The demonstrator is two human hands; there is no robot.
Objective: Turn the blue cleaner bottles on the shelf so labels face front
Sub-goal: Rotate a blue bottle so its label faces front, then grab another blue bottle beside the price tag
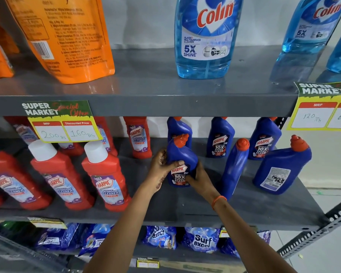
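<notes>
Both my hands hold one blue Harpic bottle (pixel 180 154) at the front of the middle shelf (pixel 185 209); its label faces me. My left hand (pixel 162 164) wraps its left side, thumb across the label top. My right hand (pixel 198 177) grips its lower right. To the right, a blue bottle (pixel 234 166) stands edge-on with no label showing, and another blue bottle (pixel 280 168) shows its white back label. Three blue bottles stand behind: one (pixel 178 128) partly hidden, two (pixel 220 137) (pixel 264 138) with front labels facing out.
Red Harpic bathroom cleaner bottles (pixel 104 174) fill the shelf's left half. Colin glass cleaner bottles (pixel 205 36) and orange pouches (pixel 67 36) stand on the upper shelf. Price tags (pixel 61 121) hang from its edge. Surf Excel packs (pixel 201 240) lie below. A perforated metal upright (pixel 323 227) bounds the right.
</notes>
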